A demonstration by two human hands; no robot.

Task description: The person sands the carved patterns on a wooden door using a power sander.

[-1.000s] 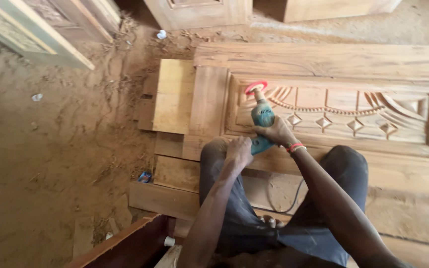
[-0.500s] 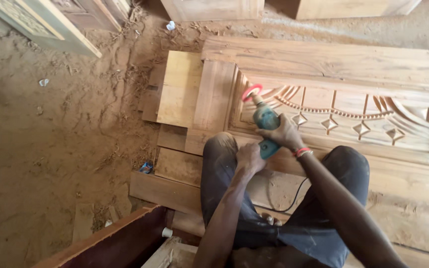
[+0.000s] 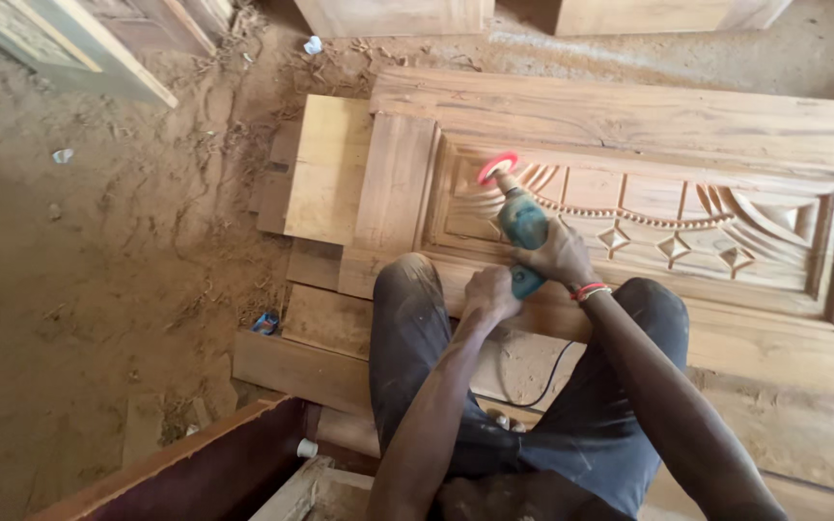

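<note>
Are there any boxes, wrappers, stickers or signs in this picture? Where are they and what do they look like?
Small blue packet: on the sandy floor beside the stacked planks, left of the person's knee; crumpled, blue with a dark patch.
Label on the teal power tool: a pale patch on the body, just ahead of the right hand; too small to make out.
White scraps and: crumpled bits on the floor, top and far left.
No signs or screens.
</note>
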